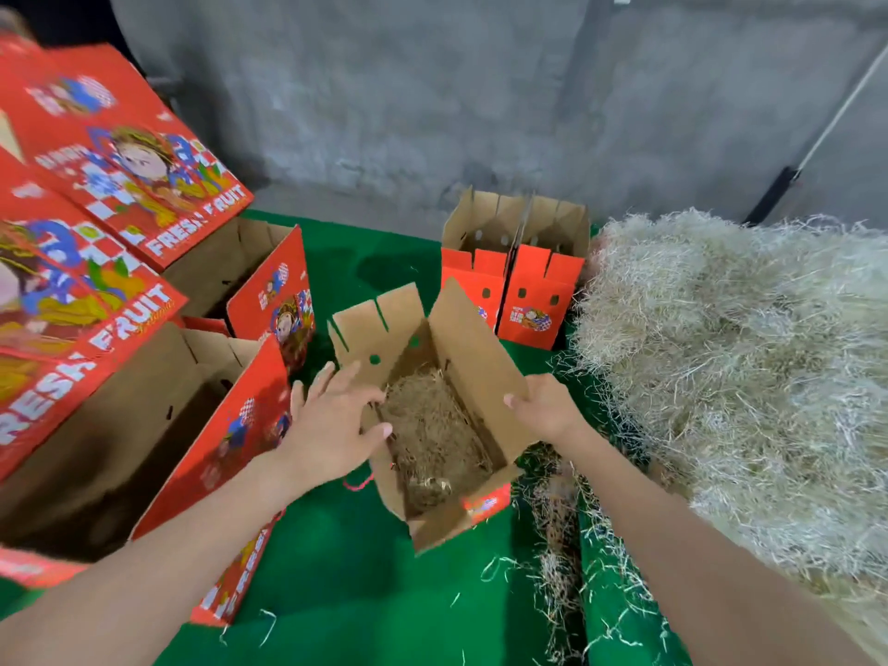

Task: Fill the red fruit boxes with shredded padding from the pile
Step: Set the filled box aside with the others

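head view | worn on head | faces forward-down, close over green table (346,569)

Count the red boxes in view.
5: two large boxes at left, centre box between left hand and right hand, two back boxes side by side. More may be hidden at left.

Left fingers (323,377) are hemmed by stacked red boxes (120,151), right fingers (515,402) by the padding pile (745,358); green cloth (346,569) behind them is left free.

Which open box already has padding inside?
The small box in the middle, held by the right hand: shredded padding covers its bottom. The two large left boxes look bare inside.
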A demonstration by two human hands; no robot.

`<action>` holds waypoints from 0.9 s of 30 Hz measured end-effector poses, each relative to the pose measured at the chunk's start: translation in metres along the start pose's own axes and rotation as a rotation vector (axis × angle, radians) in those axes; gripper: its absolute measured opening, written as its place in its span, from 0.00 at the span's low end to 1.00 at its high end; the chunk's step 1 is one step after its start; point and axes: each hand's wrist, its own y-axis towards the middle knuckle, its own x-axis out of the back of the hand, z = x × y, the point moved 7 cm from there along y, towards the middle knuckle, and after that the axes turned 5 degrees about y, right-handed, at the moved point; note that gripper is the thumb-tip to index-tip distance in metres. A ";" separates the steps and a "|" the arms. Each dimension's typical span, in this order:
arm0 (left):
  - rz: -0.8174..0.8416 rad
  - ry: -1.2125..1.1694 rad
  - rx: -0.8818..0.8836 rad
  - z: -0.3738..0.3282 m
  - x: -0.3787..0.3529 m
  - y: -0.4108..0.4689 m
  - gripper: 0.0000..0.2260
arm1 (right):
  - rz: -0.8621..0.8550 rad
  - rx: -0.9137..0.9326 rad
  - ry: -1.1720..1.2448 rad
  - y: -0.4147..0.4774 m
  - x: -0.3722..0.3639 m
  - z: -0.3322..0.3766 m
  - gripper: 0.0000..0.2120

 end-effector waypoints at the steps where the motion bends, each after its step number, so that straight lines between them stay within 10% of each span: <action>1: 0.012 -0.093 0.042 0.002 -0.004 0.001 0.19 | 0.004 -0.030 0.118 0.000 -0.005 0.003 0.10; 7: 0.132 -0.542 0.026 -0.016 -0.037 0.008 0.18 | 0.060 0.154 0.241 -0.025 -0.029 0.009 0.42; 10: -0.012 -0.435 0.018 -0.023 -0.033 0.016 0.16 | -0.082 0.365 0.176 -0.064 -0.038 -0.002 0.38; 17: -0.195 -0.282 0.062 -0.006 -0.016 0.027 0.18 | 0.187 0.289 -0.200 -0.056 -0.085 0.007 0.31; 20: -0.199 -0.235 0.079 0.010 -0.014 0.032 0.18 | 0.153 0.231 -0.231 -0.035 -0.090 0.029 0.16; 27: -0.092 -0.311 0.014 0.066 0.018 0.071 0.21 | 0.299 0.279 -0.431 0.033 -0.111 0.086 0.14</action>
